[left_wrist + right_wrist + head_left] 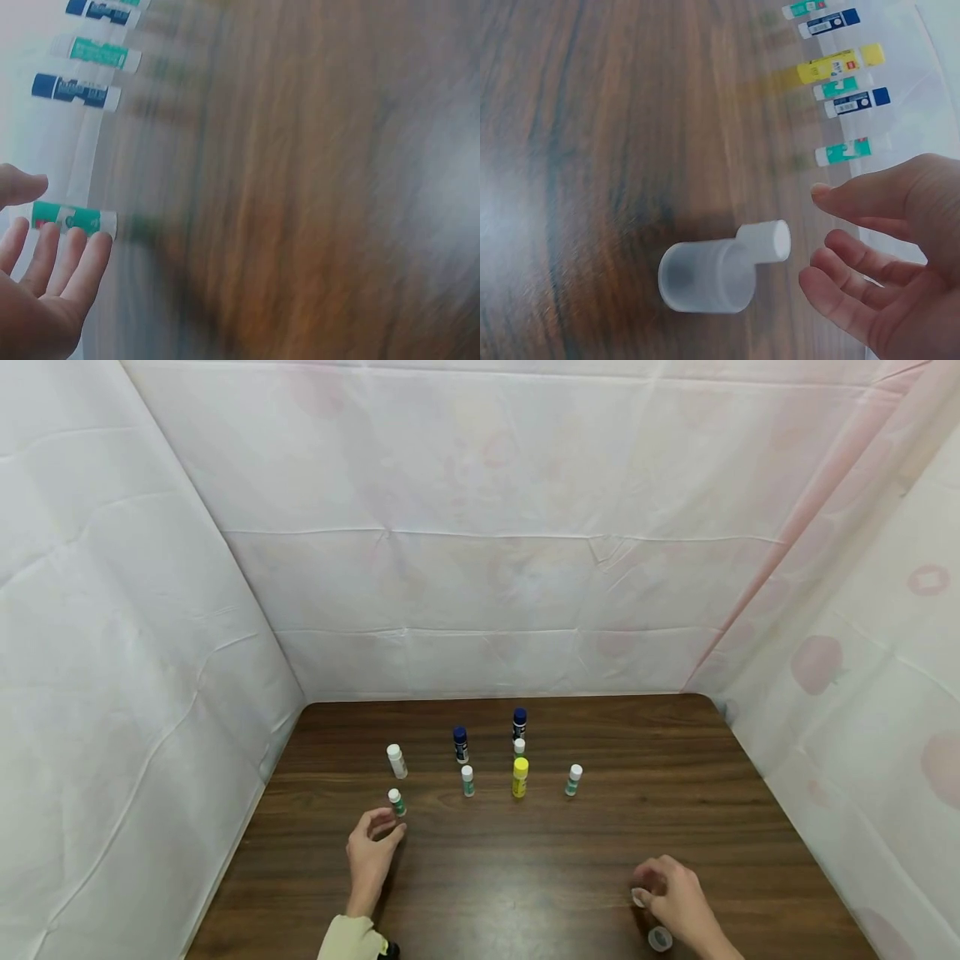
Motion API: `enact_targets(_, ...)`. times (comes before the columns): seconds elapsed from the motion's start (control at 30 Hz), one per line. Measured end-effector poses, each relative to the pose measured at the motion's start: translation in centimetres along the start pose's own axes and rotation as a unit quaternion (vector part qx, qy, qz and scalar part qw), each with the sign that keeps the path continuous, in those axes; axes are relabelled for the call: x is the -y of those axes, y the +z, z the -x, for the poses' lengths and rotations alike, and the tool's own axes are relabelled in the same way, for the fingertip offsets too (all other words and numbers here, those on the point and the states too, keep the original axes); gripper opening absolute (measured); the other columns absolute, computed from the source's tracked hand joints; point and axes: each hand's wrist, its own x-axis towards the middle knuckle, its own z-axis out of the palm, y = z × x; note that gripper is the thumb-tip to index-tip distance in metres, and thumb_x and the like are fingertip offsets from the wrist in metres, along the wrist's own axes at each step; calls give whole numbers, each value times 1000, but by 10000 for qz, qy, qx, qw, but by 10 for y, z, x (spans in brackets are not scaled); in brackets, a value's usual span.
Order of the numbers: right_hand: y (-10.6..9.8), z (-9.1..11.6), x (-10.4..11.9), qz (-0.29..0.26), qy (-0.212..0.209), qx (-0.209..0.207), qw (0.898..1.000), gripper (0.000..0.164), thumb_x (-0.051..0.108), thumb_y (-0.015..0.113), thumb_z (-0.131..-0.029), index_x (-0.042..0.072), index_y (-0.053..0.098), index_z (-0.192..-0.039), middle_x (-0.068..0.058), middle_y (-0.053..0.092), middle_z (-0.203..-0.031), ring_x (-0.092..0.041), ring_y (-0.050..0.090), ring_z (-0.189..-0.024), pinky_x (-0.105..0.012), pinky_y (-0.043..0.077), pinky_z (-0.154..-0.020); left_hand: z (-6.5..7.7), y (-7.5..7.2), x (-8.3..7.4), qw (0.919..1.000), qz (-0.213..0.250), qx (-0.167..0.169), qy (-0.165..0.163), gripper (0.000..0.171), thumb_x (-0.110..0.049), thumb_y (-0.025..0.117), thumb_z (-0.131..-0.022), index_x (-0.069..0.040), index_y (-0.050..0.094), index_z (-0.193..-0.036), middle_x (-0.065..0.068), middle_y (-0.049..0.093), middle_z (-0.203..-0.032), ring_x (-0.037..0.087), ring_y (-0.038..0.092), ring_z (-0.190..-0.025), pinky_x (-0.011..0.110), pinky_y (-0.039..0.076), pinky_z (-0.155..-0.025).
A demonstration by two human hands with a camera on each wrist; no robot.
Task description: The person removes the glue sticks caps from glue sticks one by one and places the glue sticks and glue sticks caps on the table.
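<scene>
A glue stick with a green label and white cap point(398, 805) stands upright on the table at the left. My left hand point(372, 852) is beside it, fingers spread; its fingertips overlap the label point(84, 218) in the left wrist view, the thumb apart from them. At the front right, my right hand point(678, 897) hovers with loosely bent fingers, nothing between thumb and fingers. Close to it stand a small translucent jar point(705, 276) and, just beyond, a white cylindrical piece point(765, 241), its lower part hidden behind the jar. The jar point(660, 938) is nearer me.
Several glue sticks stand farther back: a white one point(397, 762), blue-capped ones point(461, 745) point(520, 723), a yellow one point(520, 778) and green-labelled ones point(468, 782) point(573, 781). White cloth point(480, 593) hangs round the wooden table point(510, 868).
</scene>
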Motion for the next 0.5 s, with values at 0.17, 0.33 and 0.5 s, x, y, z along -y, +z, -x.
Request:
enact_targets(0.17,1,-3,5,-117,-369,-447,9983,28,-4,82,-64,11,67,-82,2,58,-77,-3,50,-61,-20,46,-55,7,6,2,9998,218,15,26,31,0,77,-75,-1,64,-103,15,67,-104,25,64,-92,17,48,-68)
enact_targets(0.33,1,-7,12,-232,-689,-791,9942,30,-6,82,-63,8,67,-85,-3,62,-83,-1,52,-62,-22,48,-56,11,12,3,9965,768,335,0,30,5,75,-75,2,65,-102,21,66,-105,30,65,-94,19,52,-69)
enact_targets(0.5,1,-12,20,-263,-842,-927,9918,33,-4,82,-64,10,66,-89,-3,63,-85,-1,53,-61,-24,50,-58,17,19,6,9915,1093,711,32,32,5,76,-74,2,65,-104,23,65,-107,35,63,-98,19,52,-72)
